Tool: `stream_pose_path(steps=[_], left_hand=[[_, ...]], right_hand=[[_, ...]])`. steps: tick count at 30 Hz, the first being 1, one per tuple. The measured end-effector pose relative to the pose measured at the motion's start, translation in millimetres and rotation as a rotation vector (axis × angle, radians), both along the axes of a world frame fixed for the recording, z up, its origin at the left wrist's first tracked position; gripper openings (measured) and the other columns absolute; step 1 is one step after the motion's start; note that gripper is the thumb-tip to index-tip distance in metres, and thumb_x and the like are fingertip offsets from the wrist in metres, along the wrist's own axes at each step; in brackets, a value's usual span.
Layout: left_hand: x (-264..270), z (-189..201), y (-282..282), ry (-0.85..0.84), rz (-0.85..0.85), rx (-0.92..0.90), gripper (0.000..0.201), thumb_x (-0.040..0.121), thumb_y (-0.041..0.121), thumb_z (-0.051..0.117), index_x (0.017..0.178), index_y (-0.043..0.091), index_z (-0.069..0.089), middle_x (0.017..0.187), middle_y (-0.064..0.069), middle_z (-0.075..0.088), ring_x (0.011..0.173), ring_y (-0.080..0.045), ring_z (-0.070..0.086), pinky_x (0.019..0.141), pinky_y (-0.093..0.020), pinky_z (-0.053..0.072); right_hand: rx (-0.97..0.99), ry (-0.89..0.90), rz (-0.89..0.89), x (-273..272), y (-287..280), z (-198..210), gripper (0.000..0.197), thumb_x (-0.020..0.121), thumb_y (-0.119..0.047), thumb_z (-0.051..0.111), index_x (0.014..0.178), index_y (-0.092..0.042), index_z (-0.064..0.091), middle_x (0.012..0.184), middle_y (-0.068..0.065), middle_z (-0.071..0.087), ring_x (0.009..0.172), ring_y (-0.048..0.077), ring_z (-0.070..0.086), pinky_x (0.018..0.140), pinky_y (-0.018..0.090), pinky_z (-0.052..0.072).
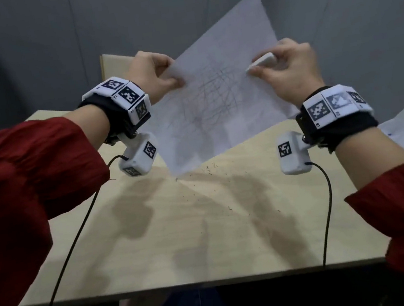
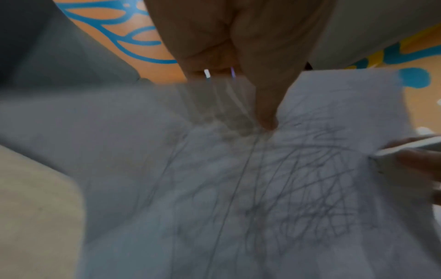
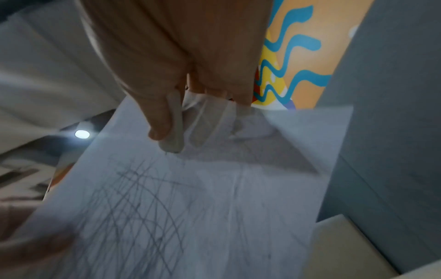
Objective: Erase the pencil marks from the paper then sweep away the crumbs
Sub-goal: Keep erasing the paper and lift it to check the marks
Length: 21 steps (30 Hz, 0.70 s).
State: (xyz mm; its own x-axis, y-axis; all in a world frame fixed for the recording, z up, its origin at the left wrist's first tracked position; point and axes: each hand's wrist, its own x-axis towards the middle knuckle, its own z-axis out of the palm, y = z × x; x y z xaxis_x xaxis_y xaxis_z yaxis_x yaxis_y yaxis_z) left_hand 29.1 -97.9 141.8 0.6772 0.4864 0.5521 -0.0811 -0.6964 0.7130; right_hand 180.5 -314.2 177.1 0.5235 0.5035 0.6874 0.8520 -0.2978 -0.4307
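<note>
Left hand: pinched the left edge of the paper, thumb on the front and fingers behind, seemingly to keep the sheet taut and off the table.
Paper: was held tilted in the air above the far edge of the table, lowest corner near the wood, likely so loose bits slid off.
Pencil marks: criss-crossed the middle of the sheet, faint but not gone.
Crumbs: lay scattered on the table below that corner, unswept.
Right hand: gripped the paper's right edge with the eraser clamped under the thumb, ready for more rubbing.
</note>
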Motion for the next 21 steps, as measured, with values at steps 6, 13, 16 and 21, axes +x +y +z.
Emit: stream_pose_path(steps=[6, 13, 16, 21], left_hand=[[-6.9, -14.7, 39.4, -0.083, 0.395, 0.121, 0.067, 0.073, 0.039, 0.08, 0.134, 0.03, 0.054, 0.138, 0.009, 0.054, 0.126, -0.016, 0.05, 0.108, -0.033, 0.038], [-6.3, -42.5, 58.9, 0.049, 0.425, -0.261, 0.117, 0.069, 0.054, 0.08, 0.155, 0.011, 0.014, 0.157, -0.009, 0.028, 0.142, -0.026, 0.033, 0.114, -0.041, 0.03], [-7.6, -49.3, 56.4, 0.217, 0.394, -0.34, 0.119, 0.064, 0.071, 0.071, 0.152, 0.007, 0.022, 0.151, -0.013, 0.039, 0.136, -0.029, 0.042, 0.111, -0.045, 0.035], [-10.6, -55.3, 41.4, 0.015, 0.115, -0.545, 0.051, 0.075, 0.021, 0.083, 0.12, 0.006, 0.064, 0.108, -0.008, 0.071, 0.089, -0.018, 0.07, 0.076, -0.028, 0.06]], right_hand=[[0.264, 0.261, 0.04, 10.1, -12.1, -5.1, 0.011, 0.071, -0.028, 0.08, 0.072, -0.028, 0.069, 0.082, 0.002, 0.063, 0.073, 0.01, 0.054, 0.068, 0.025, 0.047], [0.478, 0.535, 0.114, 16.1, -23.7, -26.6, 0.011, 0.082, -0.009, 0.073, 0.079, -0.018, 0.068, 0.062, -0.01, 0.068, 0.066, 0.009, 0.062, 0.069, 0.035, 0.05], [0.499, 0.615, 0.125, 17.0, -27.9, -35.3, 0.006, 0.082, -0.012, 0.073, 0.082, -0.015, 0.068, 0.065, -0.009, 0.07, 0.068, 0.011, 0.064, 0.07, 0.036, 0.051], [0.52, 0.713, 0.104, 17.6, -30.3, -52.4, 0.007, 0.08, -0.012, 0.075, 0.081, -0.013, 0.069, 0.067, -0.005, 0.071, 0.072, 0.016, 0.065, 0.078, 0.041, 0.052]])
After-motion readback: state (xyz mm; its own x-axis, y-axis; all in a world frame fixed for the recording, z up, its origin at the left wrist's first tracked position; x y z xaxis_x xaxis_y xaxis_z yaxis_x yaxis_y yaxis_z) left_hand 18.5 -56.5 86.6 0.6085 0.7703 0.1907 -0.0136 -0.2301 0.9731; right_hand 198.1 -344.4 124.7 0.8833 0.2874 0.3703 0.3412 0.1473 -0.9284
